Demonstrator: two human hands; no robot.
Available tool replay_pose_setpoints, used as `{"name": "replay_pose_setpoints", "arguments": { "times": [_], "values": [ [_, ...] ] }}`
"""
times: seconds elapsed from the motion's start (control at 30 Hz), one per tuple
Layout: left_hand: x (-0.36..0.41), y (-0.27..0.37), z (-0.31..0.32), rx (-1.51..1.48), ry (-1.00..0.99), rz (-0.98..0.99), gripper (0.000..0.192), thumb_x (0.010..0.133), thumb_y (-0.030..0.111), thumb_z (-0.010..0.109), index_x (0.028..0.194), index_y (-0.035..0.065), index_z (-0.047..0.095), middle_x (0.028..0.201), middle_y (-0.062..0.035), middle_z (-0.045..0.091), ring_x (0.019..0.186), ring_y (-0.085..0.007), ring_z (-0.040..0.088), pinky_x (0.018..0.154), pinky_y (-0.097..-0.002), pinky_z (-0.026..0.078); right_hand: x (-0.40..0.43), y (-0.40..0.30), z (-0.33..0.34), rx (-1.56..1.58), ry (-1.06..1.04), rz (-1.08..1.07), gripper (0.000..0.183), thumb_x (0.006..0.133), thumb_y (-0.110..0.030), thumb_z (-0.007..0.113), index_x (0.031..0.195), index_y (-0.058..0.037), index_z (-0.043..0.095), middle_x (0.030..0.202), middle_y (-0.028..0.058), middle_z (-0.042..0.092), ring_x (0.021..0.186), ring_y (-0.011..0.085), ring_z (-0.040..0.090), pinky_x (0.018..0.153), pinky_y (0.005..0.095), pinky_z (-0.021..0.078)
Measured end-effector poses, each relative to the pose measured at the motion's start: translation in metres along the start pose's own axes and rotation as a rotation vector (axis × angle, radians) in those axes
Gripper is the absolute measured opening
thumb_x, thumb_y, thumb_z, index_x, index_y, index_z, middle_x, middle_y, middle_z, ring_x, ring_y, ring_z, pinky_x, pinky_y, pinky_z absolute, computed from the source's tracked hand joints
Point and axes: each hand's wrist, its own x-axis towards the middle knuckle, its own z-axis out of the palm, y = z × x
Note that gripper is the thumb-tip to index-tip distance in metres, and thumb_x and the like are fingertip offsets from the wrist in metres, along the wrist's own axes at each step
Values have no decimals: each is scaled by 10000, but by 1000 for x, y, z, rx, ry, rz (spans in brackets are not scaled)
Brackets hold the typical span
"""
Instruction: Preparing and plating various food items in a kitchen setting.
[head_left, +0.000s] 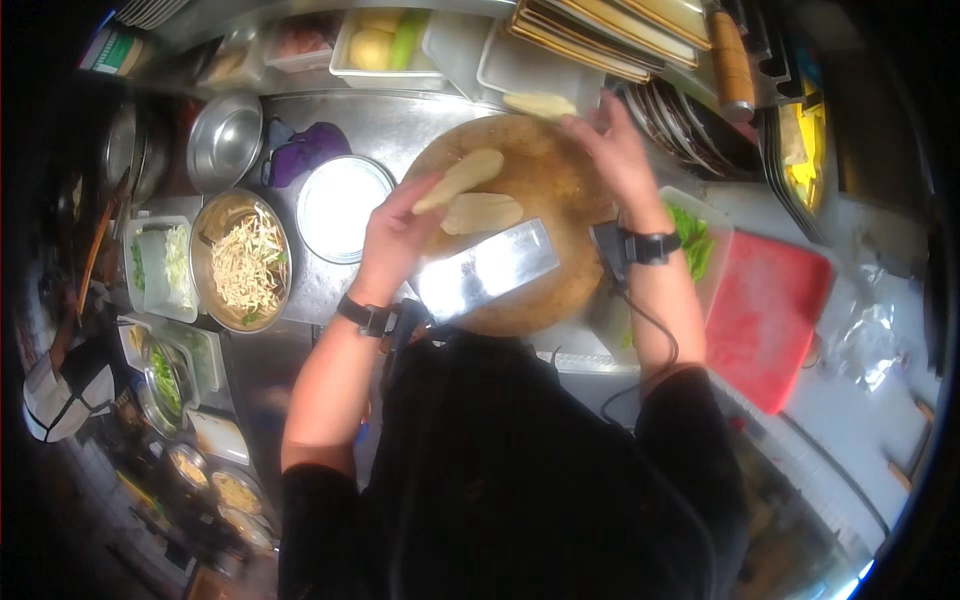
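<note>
My left hand (397, 232) grips one end of a pale, elongated vegetable piece (469, 174) over the left side of a round wooden chopping block (577, 247). Just below it, a second pale vegetable piece (484, 214) lies flat on the wood. A cleaver (491, 270) rests across the block's lower part, its broad blade shining; its handle is hidden near my left wrist. Beyond the block's far edge, my right hand (615, 154) holds a third pale piece (536, 103) by its right end, in front of a white plastic tub (525, 64).
A round white-topped container (345, 210) and a steel bowl of shredded food (247, 270) stand left. Behind are a tub of yellow and green vegetables (375, 49) and stacked trays (622, 37). Right are a tub of cut greens (690, 232) and a red board (765, 315).
</note>
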Motion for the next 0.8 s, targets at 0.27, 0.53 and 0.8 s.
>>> {"name": "replay_pose_setpoints", "arguments": {
  "times": [0.27,0.53,0.8],
  "values": [
    [6,-30,7,950,-328,463,555,879,78,737,1420,31,623,1493,-200,576,1402,-399,522,1185,-425,418,-70,30,58,-320,-503,-656,544,869,-212,794,1351,-10,642,1337,201,649,1224,371,614,1070,453,491],
    [9,-29,20,838,-123,301,605,849,154,801,1395,-29,616,1300,-212,632,1235,-395,569,1071,-449,461,-91,22,59,-269,-603,-473,606,780,-143,817,1343,-5,641,1324,213,612,1249,409,579,1101,471,468],
    [10,-33,30,1264,-130,483,675,906,107,736,1516,-15,475,1511,-225,495,1387,-388,491,1115,-442,449,-86,28,55,-603,-334,-887,649,928,-112,621,1512,101,435,1476,246,553,1365,424,535,1173,490,422]
  ]
}}
